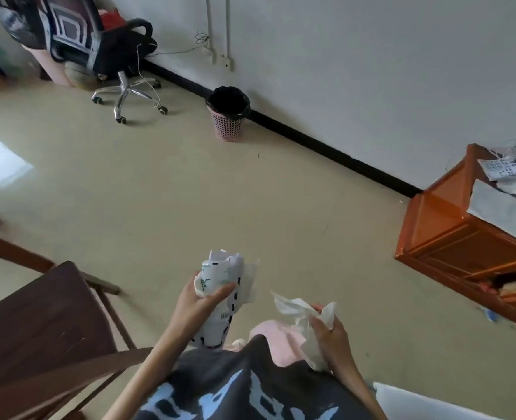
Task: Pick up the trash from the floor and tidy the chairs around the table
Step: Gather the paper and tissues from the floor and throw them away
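My left hand grips a bundle of trash: a white can with green print, a printed white wrapper and crumpled paper. My right hand is closed on crumpled white tissue paper. Both hands are held in front of my body above the beige floor. A pink waste basket with a black liner stands by the wall, far ahead of my hands. A dark wooden chair stands at the lower left, close to my left arm.
A black office chair on wheels stands at the back left, with a person beside it. An orange wooden cabinet with papers on top is at the right. A small blue scrap lies on the floor near it.
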